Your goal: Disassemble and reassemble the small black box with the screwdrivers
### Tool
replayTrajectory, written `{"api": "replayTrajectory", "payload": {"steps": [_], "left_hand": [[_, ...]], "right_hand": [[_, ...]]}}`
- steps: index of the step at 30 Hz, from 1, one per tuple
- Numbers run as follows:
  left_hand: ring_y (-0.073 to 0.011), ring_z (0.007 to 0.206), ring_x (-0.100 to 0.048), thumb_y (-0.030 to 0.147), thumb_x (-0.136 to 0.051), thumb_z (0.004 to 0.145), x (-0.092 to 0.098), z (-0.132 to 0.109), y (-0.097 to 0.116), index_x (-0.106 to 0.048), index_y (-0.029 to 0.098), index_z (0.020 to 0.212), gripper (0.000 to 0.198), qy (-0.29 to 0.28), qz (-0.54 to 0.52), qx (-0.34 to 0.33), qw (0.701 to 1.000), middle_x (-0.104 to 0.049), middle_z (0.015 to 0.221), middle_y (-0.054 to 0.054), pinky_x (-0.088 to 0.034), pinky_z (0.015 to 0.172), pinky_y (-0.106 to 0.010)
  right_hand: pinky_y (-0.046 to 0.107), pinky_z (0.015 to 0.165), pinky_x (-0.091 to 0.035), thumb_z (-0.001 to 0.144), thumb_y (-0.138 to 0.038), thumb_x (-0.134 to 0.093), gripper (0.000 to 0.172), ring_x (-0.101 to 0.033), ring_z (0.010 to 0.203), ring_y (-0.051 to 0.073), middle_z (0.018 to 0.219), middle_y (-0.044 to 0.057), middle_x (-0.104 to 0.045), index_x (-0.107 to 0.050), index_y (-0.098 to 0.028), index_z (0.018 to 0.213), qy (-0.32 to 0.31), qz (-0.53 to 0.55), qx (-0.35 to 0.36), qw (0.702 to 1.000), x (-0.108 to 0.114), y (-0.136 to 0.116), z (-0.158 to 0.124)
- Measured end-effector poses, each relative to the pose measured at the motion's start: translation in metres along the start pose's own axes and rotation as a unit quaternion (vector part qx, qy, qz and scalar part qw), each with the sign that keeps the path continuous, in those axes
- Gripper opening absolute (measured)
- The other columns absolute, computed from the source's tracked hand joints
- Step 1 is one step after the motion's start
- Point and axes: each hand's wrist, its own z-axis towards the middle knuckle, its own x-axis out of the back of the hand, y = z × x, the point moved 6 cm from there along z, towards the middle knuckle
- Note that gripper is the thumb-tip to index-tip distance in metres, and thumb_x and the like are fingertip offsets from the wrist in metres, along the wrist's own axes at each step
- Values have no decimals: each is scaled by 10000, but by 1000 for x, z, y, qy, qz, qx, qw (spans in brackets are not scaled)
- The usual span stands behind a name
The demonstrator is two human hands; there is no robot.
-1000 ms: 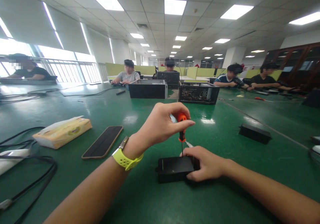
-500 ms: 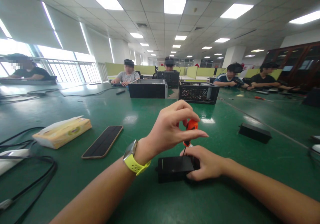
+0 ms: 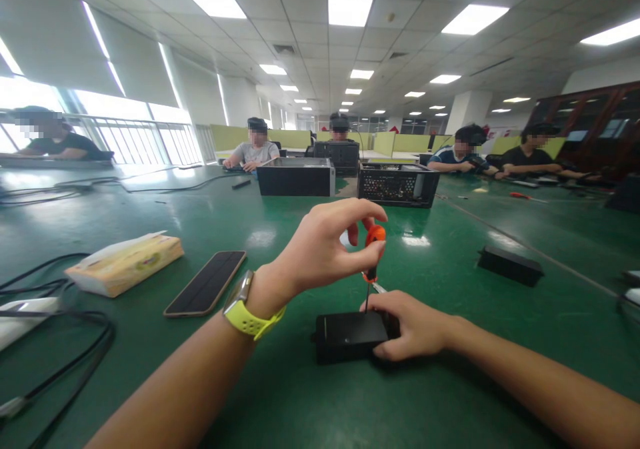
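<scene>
An orange-and-black screwdriver (image 3: pixel 371 274) stands nearly upright, its thin shaft meeting the far edge of a black rectangular box (image 3: pixel 350 335). My left hand (image 3: pixel 327 239) is closed about the handle, with the thumb against its near side and the fingers curled at the top. Gripping the box's right end on the table is my right hand (image 3: pixel 415 325), the thumb in front and the fingers behind. Something silvery pokes out just behind the right hand; I cannot make out what it is. The screwdriver's tip is hidden.
On the green table (image 3: pixel 280 402), a phone (image 3: pixel 206 283) and a tissue pack (image 3: pixel 127 265) lie left, near black cables (image 3: pixel 75 362). Another black box (image 3: pixel 510 265) sits right. Two computer cases (image 3: pixel 296 177) stand ahead, and several people work around the table.
My left hand has shifted slightly left, and its thumb has swung back from pointing right to lie on the screwdriver's handle. The right hand and the box stay put.
</scene>
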Motion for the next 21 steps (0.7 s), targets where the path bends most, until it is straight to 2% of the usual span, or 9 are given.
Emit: {"api": "replayTrajectory", "payload": {"steps": [5,9,12,15,21], "left_hand": [[-54,674,-617,141,-623,762,0,0,1,-633,171,950,191,-15,-8,11,1000,-681,823,39,-434,593,-158],[-50,680,-650,126,-619,766,-2,-1,1,-641,170,976,216,-4,-7,15,1000,-697,829,40,-441,593,-152],[-54,660,-657,245,-666,804,-3,-2,2,-649,170,941,157,12,4,23,1000,-700,805,38,-438,570,-158],[-67,664,-668,341,-701,798,-4,-2,1,-648,172,918,214,18,13,38,999,-701,786,34,-429,539,-162],[-73,715,-678,184,-643,802,-7,-2,0,-611,167,967,169,-12,-70,71,995,-707,878,15,-494,597,-142]], "right_hand": [[219,598,-373,658,-320,-736,389,-493,661,117,777,-35,-561,-607,-177,996,1,2,5,1000,-1,0,-1],[216,591,-373,659,-316,-734,390,-495,657,116,780,-33,-566,-607,-177,1002,1,2,1,1000,-1,1,-1],[221,602,-378,656,-316,-736,382,-501,667,121,784,-30,-571,-607,-175,987,2,0,0,1000,0,1,0],[223,599,-377,659,-318,-734,381,-502,664,121,780,-31,-571,-609,-176,990,1,1,2,1000,0,0,-1],[229,609,-381,650,-333,-739,408,-506,675,128,793,-23,-575,-610,-173,1003,6,-1,-1,1000,0,1,-1]]}}
